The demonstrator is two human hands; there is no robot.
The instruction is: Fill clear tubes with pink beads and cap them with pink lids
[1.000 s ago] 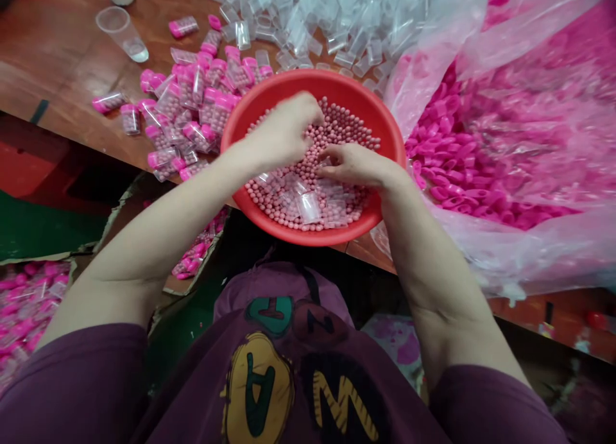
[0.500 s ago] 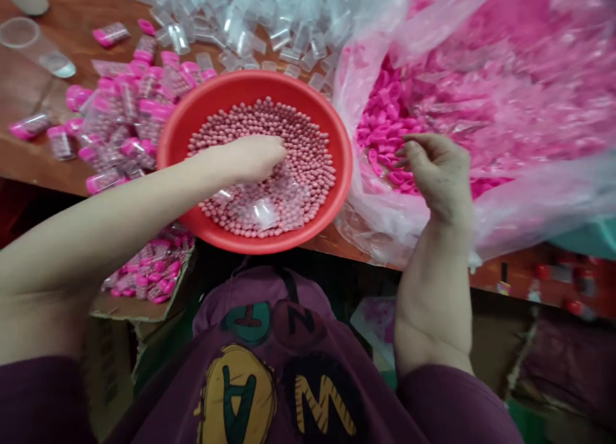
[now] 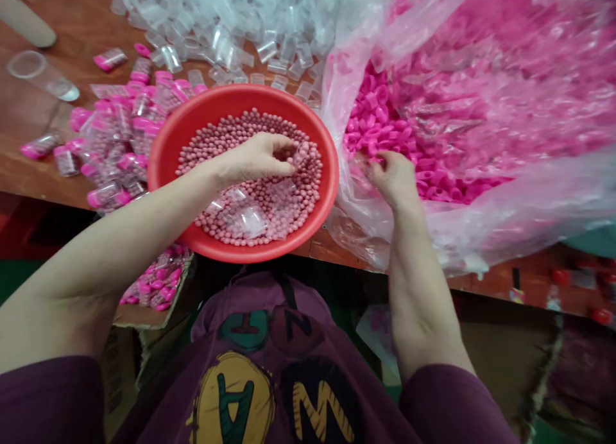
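A round red plastic basin [image 3: 240, 96] sits on the table's near edge, filled with small pink beads [image 3: 298, 200]. Several clear plastic tubes [image 3: 253, 221] lie on the beads. My left hand [image 3: 257, 158] is over the basin, its fingertips pinched on a clear tube [image 3: 301, 154]. My right hand [image 3: 397, 178] is to the right of the basin, pressed into a heap of bright pink plastic caps [image 3: 380, 120] inside a clear plastic bag [image 3: 481, 232]. Its fingertips are hidden among the caps, so I cannot tell if it grips one.
Behind the basin lies a heap of loose clear tubes [image 3: 226, 40]. Pink-capped tubes [image 3: 120, 133] are piled on the wooden table [image 3: 29, 149] to the left, and more fill a cardboard box [image 3: 154, 283] below its edge. A plastic cup [image 3: 43, 75] lies far left.
My right hand has left the basin and gone down into the pink caps. My left hand has moved across the beads and now has a clear tube at its fingertips.
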